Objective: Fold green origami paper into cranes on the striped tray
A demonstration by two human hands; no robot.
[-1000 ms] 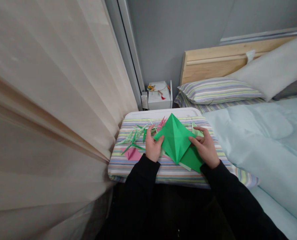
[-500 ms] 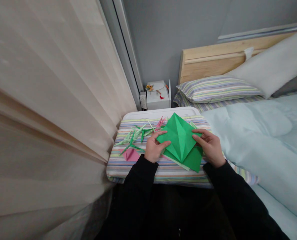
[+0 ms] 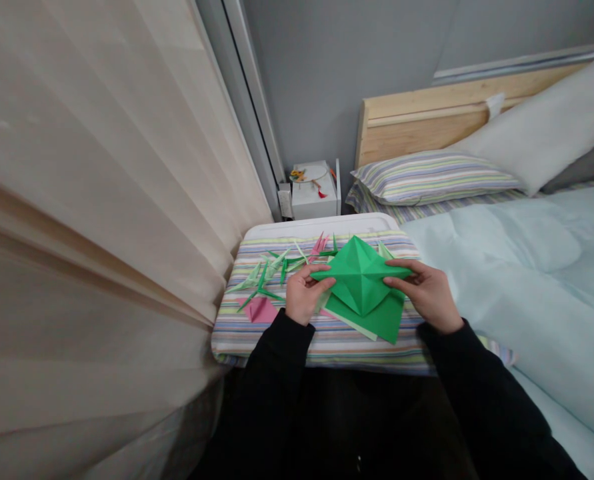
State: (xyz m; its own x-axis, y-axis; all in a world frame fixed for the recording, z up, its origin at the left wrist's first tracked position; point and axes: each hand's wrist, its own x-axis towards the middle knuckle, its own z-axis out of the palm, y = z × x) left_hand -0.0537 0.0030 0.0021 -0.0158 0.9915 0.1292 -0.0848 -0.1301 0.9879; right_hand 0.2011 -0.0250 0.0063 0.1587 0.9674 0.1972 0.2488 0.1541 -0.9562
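A creased green sheet of origami paper (image 3: 361,275) is stretched between my hands, its left and right corners pinched into narrow points. My left hand (image 3: 305,293) grips the left corner between thumb and fingers. The right corner is held the same way by my right hand (image 3: 429,297). Beneath it lies a stack of flat paper (image 3: 389,320), dark green on top with a pale green edge showing. To the left are several folded green paper pieces (image 3: 263,283) and a pink folded paper (image 3: 259,309). Another pink spiky piece (image 3: 319,245) sits behind my left hand.
Striped cloth (image 3: 277,343) covers a white-edged table (image 3: 321,227). A beige curtain (image 3: 127,200) hangs close on the left. On the right is a bed with a pale blue quilt (image 3: 537,247) and striped pillow (image 3: 437,179). A small white cabinet (image 3: 314,200) stands behind.
The green sheet's side corners have been pinched narrow, and its centre creases now stand out as a cross. Its top corner has dropped slightly. My right hand has moved a little to the right.
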